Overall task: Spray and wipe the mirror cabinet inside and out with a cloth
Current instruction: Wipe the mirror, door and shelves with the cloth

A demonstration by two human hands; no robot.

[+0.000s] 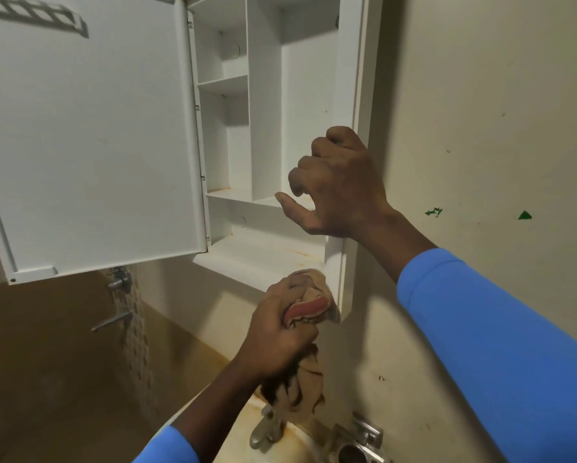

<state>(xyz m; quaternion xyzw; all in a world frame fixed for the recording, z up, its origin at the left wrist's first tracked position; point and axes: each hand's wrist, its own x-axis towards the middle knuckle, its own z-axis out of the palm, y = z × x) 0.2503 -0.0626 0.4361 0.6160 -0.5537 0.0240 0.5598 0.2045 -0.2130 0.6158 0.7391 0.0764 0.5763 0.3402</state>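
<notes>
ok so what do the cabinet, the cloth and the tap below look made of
Cabinet: probably white plastic or painted board, smooth matt faces, thin shelves. Cloth: soft woven fabric, tan with a pink stripe; it crumples in the left hand and hangs frayed. Tap: metal, dull silvery shine.

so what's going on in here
A person is cleaning a white wall cabinet whose door hangs open. The left hand grips a bunched cloth just below the cabinet's lower right corner. The right hand is raised at the cabinet's right edge with its fingers curled; whether it grips that edge is unclear. No spray bottle is in view.
</notes>
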